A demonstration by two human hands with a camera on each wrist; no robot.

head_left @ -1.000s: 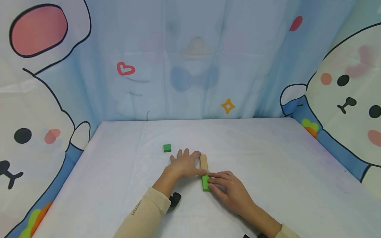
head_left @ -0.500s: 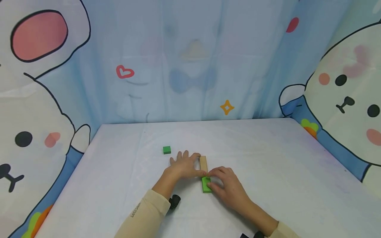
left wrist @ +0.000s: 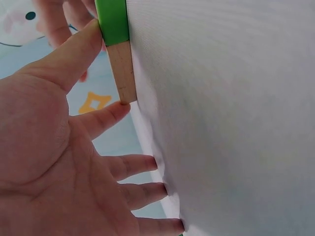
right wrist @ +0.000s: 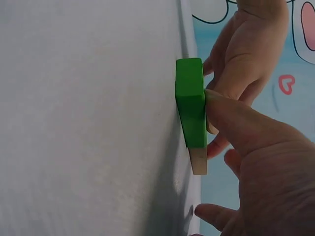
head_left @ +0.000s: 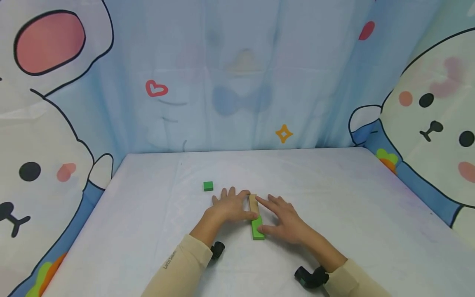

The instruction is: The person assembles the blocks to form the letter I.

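A light green block (head_left: 257, 232) and a plain wooden block (head_left: 253, 201) lie end to end in a line on the white table. My left hand (head_left: 229, 206) is spread beside them. In the left wrist view its thumb (left wrist: 81, 54) touches the green block's side, while its index fingertip meets the far end of the wooden one. From the other side, my right hand (head_left: 287, 222) has its thumb (right wrist: 231, 115) against the green block and its index finger stretched along toward the wooden block's far end. Its remaining fingers are loosely extended.
A small green block (head_left: 208, 186) sits farther back, left of the left hand. Black wrist cameras (head_left: 311, 277) are worn at both cuffs. A blue curtain (head_left: 237, 82) with cartoon figures hangs behind the table (head_left: 156, 206).
The right hand's fingers have spread apart, its index finger moving from the green block away to the wooden block's far end. The left hand and the blocks stay nearly in place.
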